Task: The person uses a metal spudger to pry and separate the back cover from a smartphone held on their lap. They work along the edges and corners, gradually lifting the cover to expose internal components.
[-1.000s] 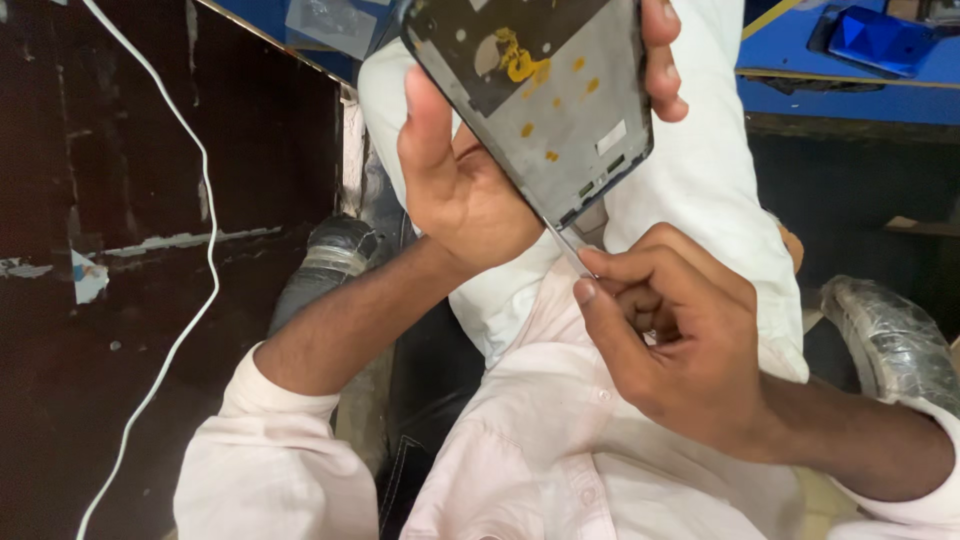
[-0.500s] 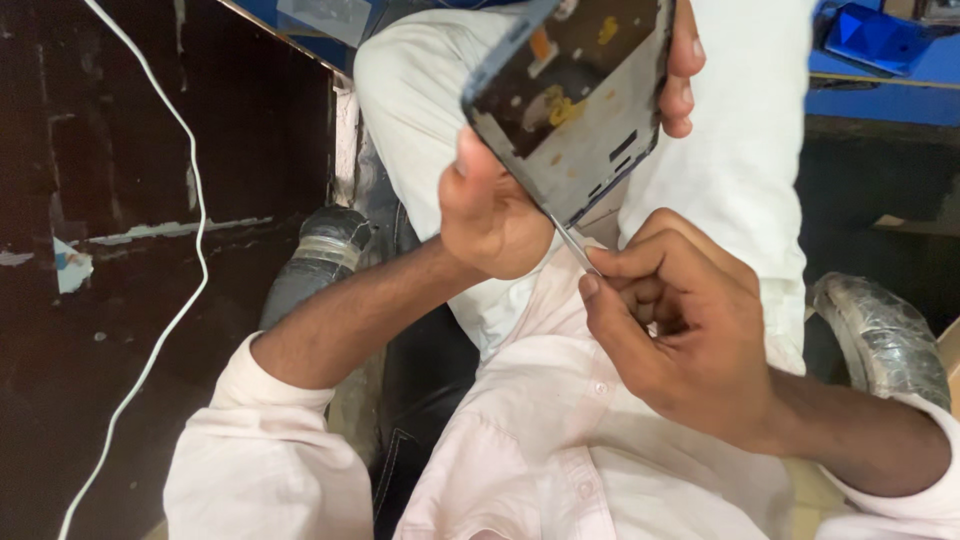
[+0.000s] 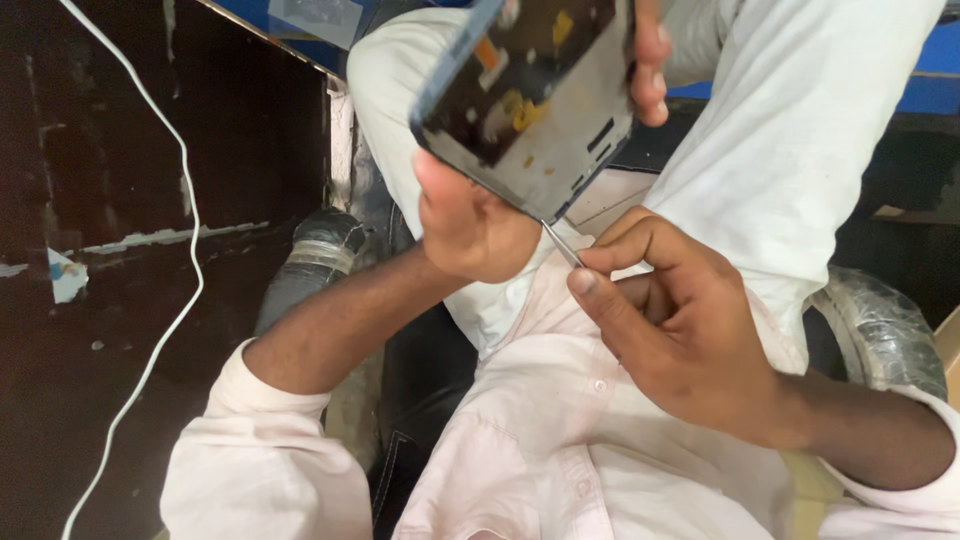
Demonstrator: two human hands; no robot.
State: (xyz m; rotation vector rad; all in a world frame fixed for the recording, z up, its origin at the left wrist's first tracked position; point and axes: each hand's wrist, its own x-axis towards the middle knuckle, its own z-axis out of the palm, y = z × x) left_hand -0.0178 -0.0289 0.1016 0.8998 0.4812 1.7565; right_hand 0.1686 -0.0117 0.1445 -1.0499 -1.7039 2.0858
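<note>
My left hand (image 3: 470, 220) grips an opened phone (image 3: 535, 95) with its back cover off, holding it tilted above my lap. Yellow and orange parts show on its dark inner board. My right hand (image 3: 670, 320) pinches a thin metal tool (image 3: 560, 243) between thumb and forefinger. The tool's tip touches the phone's lower edge. My fingertips curl over the phone's far side at the top right.
A white cable (image 3: 170, 290) hangs down the dark panel on the left. Chair armrests wrapped in plastic sit at left (image 3: 320, 250) and right (image 3: 885, 325). A blue surface (image 3: 930, 90) lies beyond my white-trousered knee (image 3: 800, 130).
My left hand has tilted and raised the phone toward the top of the view. The right hand stays in place with the tool at the phone's lower edge.
</note>
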